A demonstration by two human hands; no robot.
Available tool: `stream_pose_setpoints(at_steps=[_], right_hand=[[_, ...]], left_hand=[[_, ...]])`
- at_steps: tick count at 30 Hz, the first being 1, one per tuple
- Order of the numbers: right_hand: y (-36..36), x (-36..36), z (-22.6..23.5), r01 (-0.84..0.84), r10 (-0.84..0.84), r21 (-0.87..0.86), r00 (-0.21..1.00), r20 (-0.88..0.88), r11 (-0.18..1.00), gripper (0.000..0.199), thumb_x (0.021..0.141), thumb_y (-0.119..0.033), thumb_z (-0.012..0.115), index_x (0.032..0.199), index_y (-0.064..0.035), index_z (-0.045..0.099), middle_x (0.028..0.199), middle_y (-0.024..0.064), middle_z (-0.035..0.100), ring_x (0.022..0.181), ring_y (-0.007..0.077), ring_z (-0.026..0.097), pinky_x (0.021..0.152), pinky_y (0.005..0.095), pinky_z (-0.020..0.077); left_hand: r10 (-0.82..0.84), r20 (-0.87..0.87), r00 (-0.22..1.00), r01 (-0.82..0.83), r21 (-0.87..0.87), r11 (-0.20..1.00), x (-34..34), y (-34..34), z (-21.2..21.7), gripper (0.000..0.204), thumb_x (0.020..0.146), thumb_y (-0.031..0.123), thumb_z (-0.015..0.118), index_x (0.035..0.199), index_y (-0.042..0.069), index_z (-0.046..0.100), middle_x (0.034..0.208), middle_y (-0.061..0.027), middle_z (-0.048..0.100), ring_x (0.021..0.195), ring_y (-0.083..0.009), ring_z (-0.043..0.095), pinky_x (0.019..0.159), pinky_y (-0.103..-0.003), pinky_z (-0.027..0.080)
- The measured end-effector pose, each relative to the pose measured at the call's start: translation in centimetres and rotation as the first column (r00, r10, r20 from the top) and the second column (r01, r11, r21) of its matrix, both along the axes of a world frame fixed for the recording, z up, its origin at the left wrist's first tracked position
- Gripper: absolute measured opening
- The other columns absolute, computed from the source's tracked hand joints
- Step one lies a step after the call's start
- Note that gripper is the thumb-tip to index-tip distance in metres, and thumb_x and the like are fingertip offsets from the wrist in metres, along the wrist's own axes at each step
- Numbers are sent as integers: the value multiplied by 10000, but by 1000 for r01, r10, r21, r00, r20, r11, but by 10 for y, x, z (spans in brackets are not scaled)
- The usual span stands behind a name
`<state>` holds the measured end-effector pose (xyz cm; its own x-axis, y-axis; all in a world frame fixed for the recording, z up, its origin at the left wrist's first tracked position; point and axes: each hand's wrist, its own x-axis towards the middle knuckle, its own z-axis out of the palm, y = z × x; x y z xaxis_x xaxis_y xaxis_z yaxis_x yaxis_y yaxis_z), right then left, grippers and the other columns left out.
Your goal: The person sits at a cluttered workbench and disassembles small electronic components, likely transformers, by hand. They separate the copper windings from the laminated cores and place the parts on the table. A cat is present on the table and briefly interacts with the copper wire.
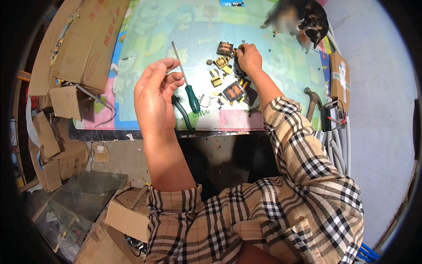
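Note:
My left hand (156, 90) is raised over the near left of the table, palm turned up, fingers loosely bent and apart, with nothing visible in it. Next to its fingertips lies a screwdriver (192, 99) with a green handle and long thin shaft. Dark-handled pliers (182, 113) are partly hidden by that hand. My right hand (249, 58) reaches to the far side of a pile of small electrical parts. Its fingers are closed at a black coil with copper windings (225, 48); what they pinch is hidden. A second copper-wound coil (233, 91) and yellow-wrapped pieces (216, 78) lie nearer.
A hammer (311, 102) stands at the table's right edge beside a black box (332, 118) with a red lead. A cat (310, 22) is at the far right. Large cardboard boxes (88, 44) line the left, and a smaller carton (340, 79) stands right.

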<state>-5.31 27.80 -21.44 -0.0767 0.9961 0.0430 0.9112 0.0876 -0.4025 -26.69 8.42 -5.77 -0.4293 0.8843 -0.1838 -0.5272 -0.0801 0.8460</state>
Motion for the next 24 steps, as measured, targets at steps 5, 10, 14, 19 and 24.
stream_pose_setpoints(at_steps=[5, 10, 14, 19, 24], right_hand=[[32, -11, -2, -90, 104, -114, 988, 117, 989, 295, 827, -296, 624, 1047, -102, 656, 1139, 158, 584, 1042, 317, 581, 877, 419, 478], [36, -23, 6, -132, 122, -159, 990, -75, 978, 221, 778, -196, 635, 964, -78, 639, 1044, 155, 617, 983, 304, 605, 843, 397, 480], [31, -25, 21, -154, 57, -175, 884, -464, 972, 305, 759, -112, 652, 1057, -60, 619, 934, 95, 641, 913, 238, 621, 779, 346, 483], [-10, -37, 75, -470, -318, -364, 177, -931, 804, 322, 866, -84, 593, 1171, 16, 564, 995, 61, 616, 895, 152, 596, 739, 282, 502], [-59, -51, 115, -722, -466, -225, -151, -872, 654, 351, 903, -122, 602, 1194, 52, 513, 1026, 104, 581, 892, 150, 581, 787, 273, 508]], left_hand=[[-30, -5, 1000, 30, 18, 999, -9, 21, 0, 264, 947, 155, 524, 1051, -80, 581, 1036, -183, 624, 799, -171, 612, 718, -276, 536], [-61, 23, 998, 60, 52, 997, -21, 29, 3, 258, 949, 142, 511, 1057, -82, 580, 1033, -181, 629, 795, -171, 615, 724, -280, 531], [-95, 55, 994, 91, 75, 993, -37, 28, 8, 248, 950, 137, 507, 1053, -77, 581, 1033, -182, 632, 794, -170, 617, 728, -283, 526], [-115, 85, 990, 113, 24, 993, -55, 18, 11, 230, 948, 145, 516, 1037, -55, 587, 1030, -173, 640, 781, -161, 614, 736, -287, 515], [-163, -45, 986, 160, -72, 985, -51, 12, 18, 218, 924, 157, 545, 1006, -32, 615, 986, -146, 661, 757, -144, 602, 713, -262, 493]])
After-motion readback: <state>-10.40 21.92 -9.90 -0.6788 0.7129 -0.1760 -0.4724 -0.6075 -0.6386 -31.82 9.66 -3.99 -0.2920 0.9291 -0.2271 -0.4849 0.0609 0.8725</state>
